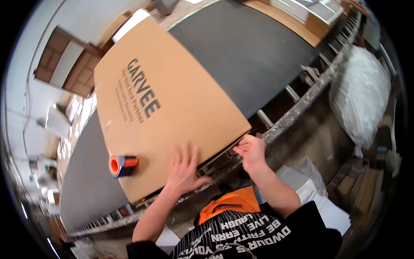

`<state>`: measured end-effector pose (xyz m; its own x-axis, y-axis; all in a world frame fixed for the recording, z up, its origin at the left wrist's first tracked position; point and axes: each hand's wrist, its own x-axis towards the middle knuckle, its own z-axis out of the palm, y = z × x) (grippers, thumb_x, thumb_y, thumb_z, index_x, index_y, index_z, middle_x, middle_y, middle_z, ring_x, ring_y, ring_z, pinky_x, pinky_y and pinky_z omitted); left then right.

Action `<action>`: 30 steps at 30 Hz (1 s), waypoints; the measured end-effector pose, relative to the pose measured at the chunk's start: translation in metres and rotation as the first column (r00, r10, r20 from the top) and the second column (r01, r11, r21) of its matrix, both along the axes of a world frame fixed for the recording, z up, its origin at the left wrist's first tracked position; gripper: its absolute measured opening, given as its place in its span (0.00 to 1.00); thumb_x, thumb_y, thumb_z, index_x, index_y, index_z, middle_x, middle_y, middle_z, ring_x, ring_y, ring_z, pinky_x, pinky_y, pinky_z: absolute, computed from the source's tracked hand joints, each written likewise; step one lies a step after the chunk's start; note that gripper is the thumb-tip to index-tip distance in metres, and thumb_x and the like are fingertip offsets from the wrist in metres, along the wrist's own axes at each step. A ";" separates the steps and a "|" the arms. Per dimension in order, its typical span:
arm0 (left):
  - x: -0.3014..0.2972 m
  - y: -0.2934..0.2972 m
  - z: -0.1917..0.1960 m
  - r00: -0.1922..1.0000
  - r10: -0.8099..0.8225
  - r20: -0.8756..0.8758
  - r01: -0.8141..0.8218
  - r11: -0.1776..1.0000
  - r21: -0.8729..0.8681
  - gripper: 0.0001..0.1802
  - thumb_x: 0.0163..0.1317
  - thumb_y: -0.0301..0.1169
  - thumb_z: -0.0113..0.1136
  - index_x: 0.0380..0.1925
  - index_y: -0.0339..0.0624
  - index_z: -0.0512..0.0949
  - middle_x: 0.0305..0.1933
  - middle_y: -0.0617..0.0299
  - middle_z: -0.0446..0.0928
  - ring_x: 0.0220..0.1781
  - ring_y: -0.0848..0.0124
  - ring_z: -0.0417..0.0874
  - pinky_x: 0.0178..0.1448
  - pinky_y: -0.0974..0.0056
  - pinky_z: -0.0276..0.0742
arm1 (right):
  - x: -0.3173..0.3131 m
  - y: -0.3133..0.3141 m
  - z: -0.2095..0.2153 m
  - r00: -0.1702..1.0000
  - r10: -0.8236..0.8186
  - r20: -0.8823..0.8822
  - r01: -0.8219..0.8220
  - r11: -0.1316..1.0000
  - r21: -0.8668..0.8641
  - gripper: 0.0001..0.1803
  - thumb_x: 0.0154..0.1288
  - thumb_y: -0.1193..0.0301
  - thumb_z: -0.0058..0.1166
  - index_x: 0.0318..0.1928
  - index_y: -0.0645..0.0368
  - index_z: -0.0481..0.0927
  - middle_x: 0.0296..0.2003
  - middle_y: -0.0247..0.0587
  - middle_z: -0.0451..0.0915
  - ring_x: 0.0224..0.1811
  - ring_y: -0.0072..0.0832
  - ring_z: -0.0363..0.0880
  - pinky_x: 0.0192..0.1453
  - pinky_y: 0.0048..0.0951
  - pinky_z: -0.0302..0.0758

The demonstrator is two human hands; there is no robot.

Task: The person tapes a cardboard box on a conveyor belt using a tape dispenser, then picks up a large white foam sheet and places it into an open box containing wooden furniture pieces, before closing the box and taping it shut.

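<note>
A large flat brown cardboard box [185, 103] with dark printing on its top lies on the grey conveyor belt [246, 43]. On the box's top, near its near edge, my left hand [184, 169] rests with its fingers spread and slightly blurred. My right hand [252, 152] is at the box's near right corner, fingers curled in against the edge; the fingertips are partly hidden. An orange and dark blue tape dispenser [124, 165] sits on the box to the left of my left hand.
The conveyor's worn side rail [297, 105] runs between me and the belt, with rollers beside it. More cartons [317, 26] stand at the far right end. A bulging clear plastic bag [361, 95] hangs at right, above stacked cardboard [358, 185]. White foam sheets [321, 203] lie beside me.
</note>
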<state>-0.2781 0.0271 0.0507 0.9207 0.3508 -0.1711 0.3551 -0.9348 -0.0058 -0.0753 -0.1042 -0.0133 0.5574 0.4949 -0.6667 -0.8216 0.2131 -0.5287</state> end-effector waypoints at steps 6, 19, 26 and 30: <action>0.045 0.005 -0.015 0.993 -0.026 0.117 0.015 0.995 0.096 0.53 0.50 0.58 0.63 0.72 0.43 0.54 0.74 0.39 0.52 0.66 0.24 0.59 0.67 0.28 0.55 | -0.065 0.015 0.071 0.315 0.213 0.925 0.140 0.953 -0.267 0.26 0.54 0.77 0.54 0.56 0.63 0.67 0.45 0.42 0.72 0.46 0.33 0.72 0.51 0.31 0.70; 0.047 0.003 -0.031 0.965 -0.010 0.262 0.039 0.994 -0.105 0.48 0.53 0.50 0.64 0.71 0.42 0.57 0.76 0.43 0.51 0.71 0.27 0.51 0.71 0.28 0.43 | -0.325 0.293 0.096 0.304 0.884 0.356 -0.185 0.421 -0.888 0.44 0.52 0.53 0.63 0.61 0.67 0.58 0.59 0.53 0.63 0.62 0.49 0.62 0.68 0.46 0.58; 0.038 0.010 -0.029 0.982 -0.020 0.186 0.035 0.996 -0.080 0.50 0.54 0.50 0.64 0.72 0.42 0.53 0.76 0.44 0.49 0.72 0.27 0.50 0.71 0.29 0.45 | -0.193 0.247 0.101 0.666 0.718 0.202 -0.735 0.678 0.012 0.22 0.55 0.71 0.60 0.52 0.55 0.75 0.43 0.40 0.80 0.43 0.35 0.81 0.50 0.44 0.78; 0.043 0.021 -0.057 0.963 -0.037 0.266 0.105 0.964 -0.245 0.50 0.49 0.49 0.64 0.69 0.36 0.58 0.75 0.43 0.53 0.71 0.27 0.53 0.70 0.28 0.47 | -0.073 0.119 0.159 0.592 0.391 0.705 -0.602 0.796 0.065 0.43 0.49 0.81 0.58 0.68 0.59 0.59 0.51 0.43 0.76 0.55 0.33 0.77 0.64 0.37 0.72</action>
